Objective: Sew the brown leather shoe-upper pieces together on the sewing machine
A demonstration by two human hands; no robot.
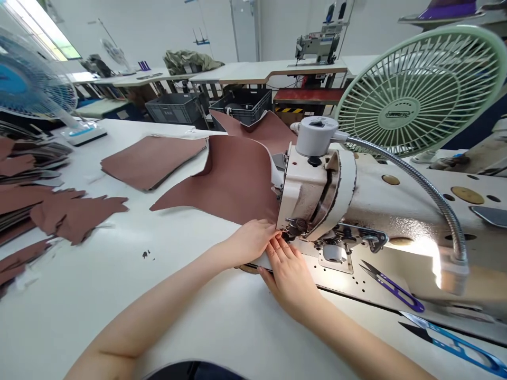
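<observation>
A brown leather-like panel (237, 182) with a pale underside runs up to the head of a cream sewing machine (295, 190), its far part curling up from the table. At the panel's near edge, close beside the needle area, my left hand (251, 243) is closed on the material; its fingertips are partly hidden by the machine head. My right hand (291, 274) lies palm down on the machine bed just in front, fingers stretched out and almost touching the left fingertips. The needle and the stitching spot are hidden.
Purple thread snips (396, 290) and blue-handled scissors (455, 343) lie at right. Another stack of brown panels (152, 158) rests behind left, with cut brown pieces (75, 211) at far left. A green fan (420, 95) and a flexible lamp neck (428, 184) stand right of the machine head.
</observation>
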